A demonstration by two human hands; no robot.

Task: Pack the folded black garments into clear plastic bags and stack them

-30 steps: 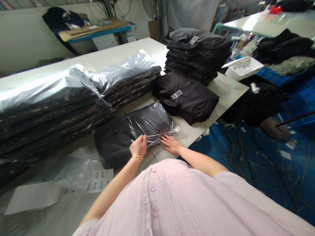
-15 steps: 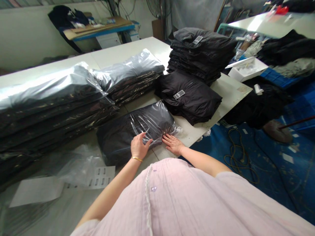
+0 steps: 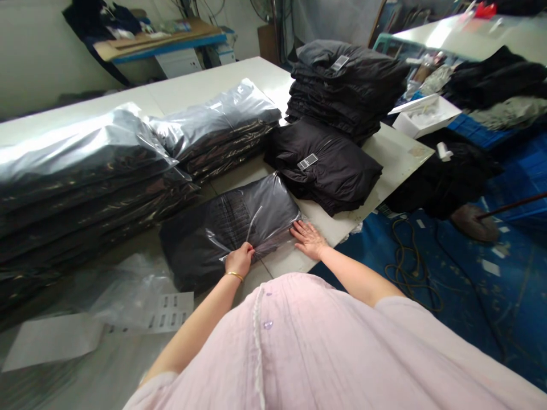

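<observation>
A folded black garment in a clear plastic bag [image 3: 273, 205] lies on the table in front of me. My left hand [image 3: 239, 259], with a gold bracelet at the wrist, pinches the bag's plastic at its near edge. The film runs taut from those fingers across the garment. At the bag's near right corner, my right hand [image 3: 308, 239] lies with its fingers spread, the tips against the plastic. Just beyond the bag rests a folded black jacket [image 3: 337, 171] with a black-and-white tag.
Bagged black garments are stacked in two piles, a left pile [image 3: 85, 159] and a middle pile [image 3: 222, 125]. A tall pile of black garments [image 3: 342, 85] stands behind the jacket. Loose plastic bags [image 3: 132, 290] and a label sheet [image 3: 175, 310] lie at left. A white box [image 3: 427, 114] sits right.
My left hand has closed on the plastic and come slightly nearer to me, drawing the film smoother over the garment. My right hand has shifted a little to the right along the bag's edge.
</observation>
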